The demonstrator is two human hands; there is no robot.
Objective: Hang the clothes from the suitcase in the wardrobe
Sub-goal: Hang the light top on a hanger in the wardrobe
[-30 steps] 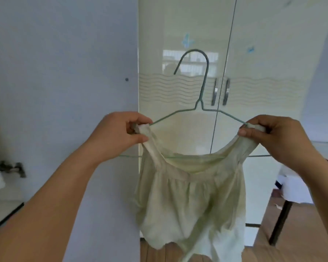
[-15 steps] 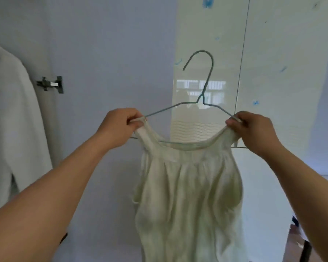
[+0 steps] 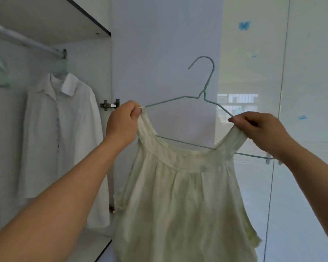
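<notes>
Pale green sleeveless top (image 3: 186, 201) held up in the air on a light blue wire hanger (image 3: 203, 95), in front of the open wardrobe door (image 3: 165, 44). Left hand (image 3: 121, 125) pinches the left strap and hanger end, fingers curled tight. Right hand (image 3: 261, 131) grips the right strap against the wire, fingers closed round it. Hook points up, tip turned left. Left of door: wardrobe (image 3: 95, 59) interior, rail (image 3: 27, 42) up top, white shirt (image 3: 59, 133) hanging from it.
</notes>
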